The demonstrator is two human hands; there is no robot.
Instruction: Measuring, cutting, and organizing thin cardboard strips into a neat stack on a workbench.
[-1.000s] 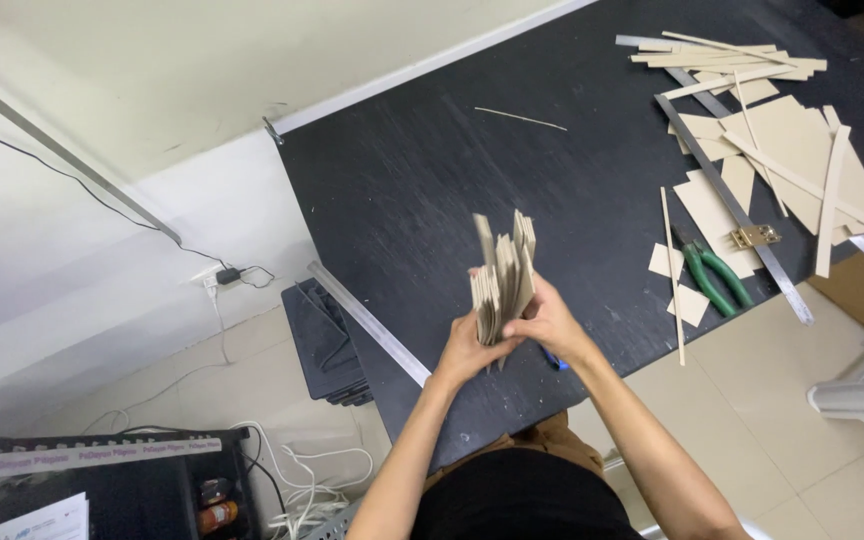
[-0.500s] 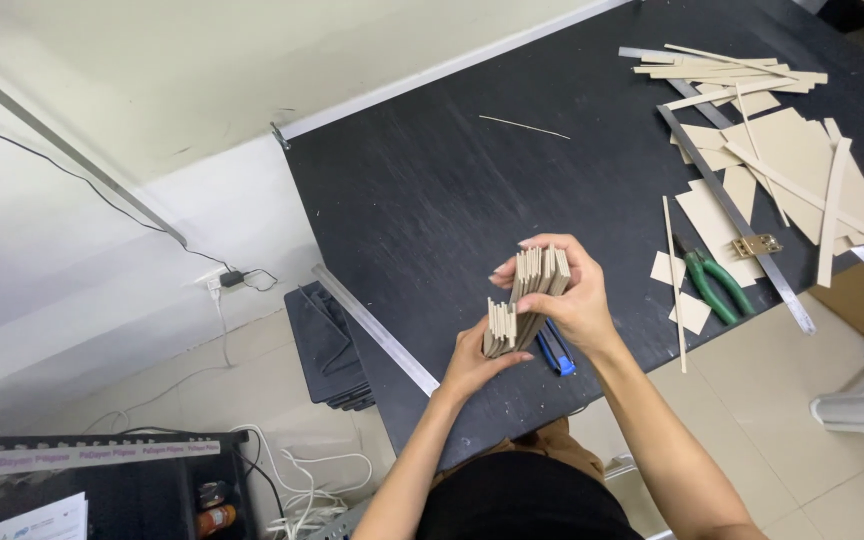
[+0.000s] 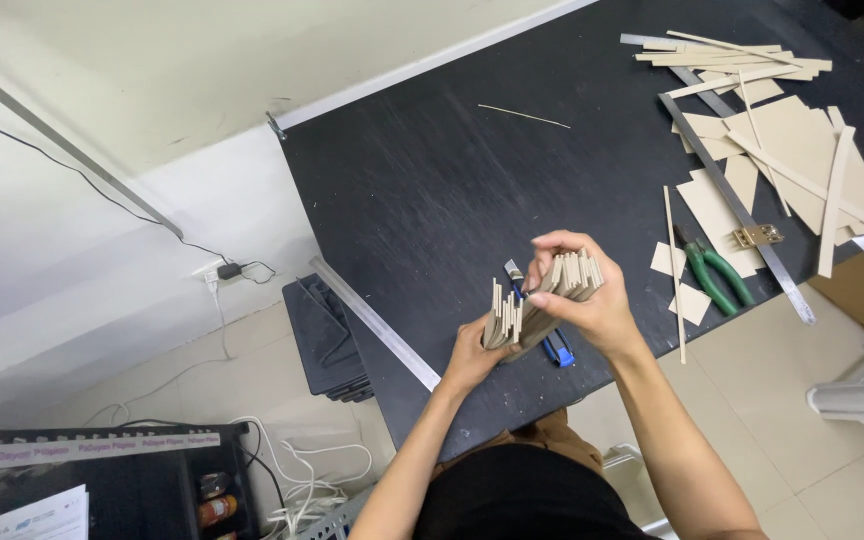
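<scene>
Hands: your left hand and right hand both pinching stack of thin cardboard pieces above black surface, squaring edges, probably. Next: keep even grip.

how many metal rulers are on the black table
2: one long steel ruler runs diagonally under the cardboard offcuts at right; another lies along the table's left edge. More may be hidden.

The hands are holding pale beige card strips. Under them the table is showing matte black. Just beside the hands a blue cutter is lying; further right, pliers are showing green handles.
</scene>
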